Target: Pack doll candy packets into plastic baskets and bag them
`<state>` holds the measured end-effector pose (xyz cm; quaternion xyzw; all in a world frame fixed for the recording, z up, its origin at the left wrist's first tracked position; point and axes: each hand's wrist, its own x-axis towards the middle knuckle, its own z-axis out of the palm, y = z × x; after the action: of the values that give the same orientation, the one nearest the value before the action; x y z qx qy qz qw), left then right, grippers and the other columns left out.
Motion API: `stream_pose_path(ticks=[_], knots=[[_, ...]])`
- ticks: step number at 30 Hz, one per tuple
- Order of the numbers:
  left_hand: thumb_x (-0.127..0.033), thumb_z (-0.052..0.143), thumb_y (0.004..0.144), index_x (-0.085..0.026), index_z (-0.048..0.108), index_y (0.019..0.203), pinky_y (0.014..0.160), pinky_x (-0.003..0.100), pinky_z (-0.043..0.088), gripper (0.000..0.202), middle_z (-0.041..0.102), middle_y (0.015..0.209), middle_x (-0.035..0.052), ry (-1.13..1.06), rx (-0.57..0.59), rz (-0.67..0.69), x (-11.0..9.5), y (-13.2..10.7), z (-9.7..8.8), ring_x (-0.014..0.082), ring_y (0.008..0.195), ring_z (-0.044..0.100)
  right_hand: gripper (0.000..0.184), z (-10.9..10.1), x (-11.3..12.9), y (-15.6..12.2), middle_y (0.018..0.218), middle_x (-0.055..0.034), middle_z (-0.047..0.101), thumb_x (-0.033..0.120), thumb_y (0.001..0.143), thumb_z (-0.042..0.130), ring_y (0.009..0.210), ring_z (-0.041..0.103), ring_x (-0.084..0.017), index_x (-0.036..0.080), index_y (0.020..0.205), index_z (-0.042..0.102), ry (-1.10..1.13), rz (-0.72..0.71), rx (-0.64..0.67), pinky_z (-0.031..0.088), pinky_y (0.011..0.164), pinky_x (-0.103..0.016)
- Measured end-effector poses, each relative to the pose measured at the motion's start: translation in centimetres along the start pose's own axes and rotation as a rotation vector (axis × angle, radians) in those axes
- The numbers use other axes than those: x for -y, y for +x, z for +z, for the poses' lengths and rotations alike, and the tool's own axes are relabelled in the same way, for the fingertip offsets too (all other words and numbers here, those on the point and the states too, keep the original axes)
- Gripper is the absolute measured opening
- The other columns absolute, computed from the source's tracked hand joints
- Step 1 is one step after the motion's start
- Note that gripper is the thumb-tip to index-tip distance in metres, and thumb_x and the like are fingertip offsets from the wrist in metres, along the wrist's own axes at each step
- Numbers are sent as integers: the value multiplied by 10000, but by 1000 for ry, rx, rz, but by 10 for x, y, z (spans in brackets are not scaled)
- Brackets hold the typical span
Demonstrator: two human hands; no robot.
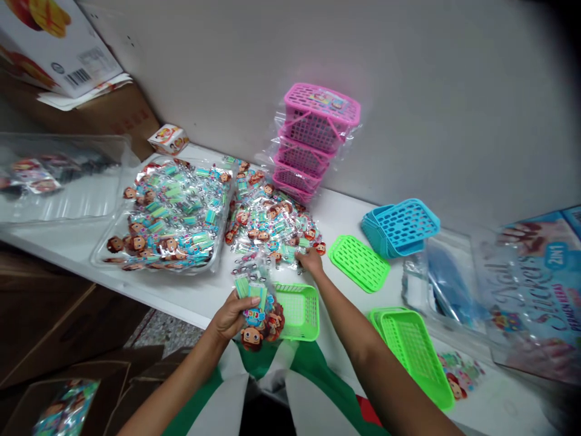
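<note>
My left hand (233,315) is closed round a bunch of small candy packets (256,293), clear sachets with green contents and a cartoon character's head at one end. They hang over the left side of a light-green plastic basket (313,330) at the table's front edge; its visible inside shows the bare floor. My right hand (311,261) reaches past the basket to the near right edge of a loose pile of the same packets (267,212). Its fingers are pinched on a packet (289,253) there.
To the left stands a clear tray (211,266) heaped with packets. Pink baskets (311,142) are stacked in plastic by the wall. Green lids (358,261), blue lids (406,227) and stacked green baskets (415,351) lie to the right, near a Nail Stickers box (540,290).
</note>
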<state>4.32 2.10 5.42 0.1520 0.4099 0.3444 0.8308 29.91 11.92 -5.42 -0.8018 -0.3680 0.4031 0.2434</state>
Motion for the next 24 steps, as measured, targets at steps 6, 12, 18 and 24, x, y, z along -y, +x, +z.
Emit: stream_pose_path(ticks=[6,12,18,24], knots=[[-141,798,554,-116,673,896,679,314,547,365,717,801,67,1,-25,3,1,2,-10,196,673,675,256,19,-7,22,641,-30,651,383,633,672,588,606,-161,149,727,629,78,-13,19,457,537,-237],[-140,801,541,-118,673,897,681,314,542,379,718,799,63,18,-22,5,3,6,-8,195,679,674,350,-26,-25,12,783,-42,691,468,707,568,728,623,-176,151,804,678,171,-181,-63,483,676,-263],[-138,806,537,-132,667,891,655,281,535,381,712,780,43,85,46,36,0,6,4,170,646,665,395,-75,-7,-17,758,-20,651,499,825,440,716,557,-163,169,861,653,100,-486,-204,425,683,-253],[-154,804,553,-141,689,894,659,289,541,360,715,778,46,137,143,66,-16,6,13,180,674,667,343,-116,33,-41,625,23,532,450,894,403,580,453,-129,181,838,608,-32,-637,-200,350,577,-234]])
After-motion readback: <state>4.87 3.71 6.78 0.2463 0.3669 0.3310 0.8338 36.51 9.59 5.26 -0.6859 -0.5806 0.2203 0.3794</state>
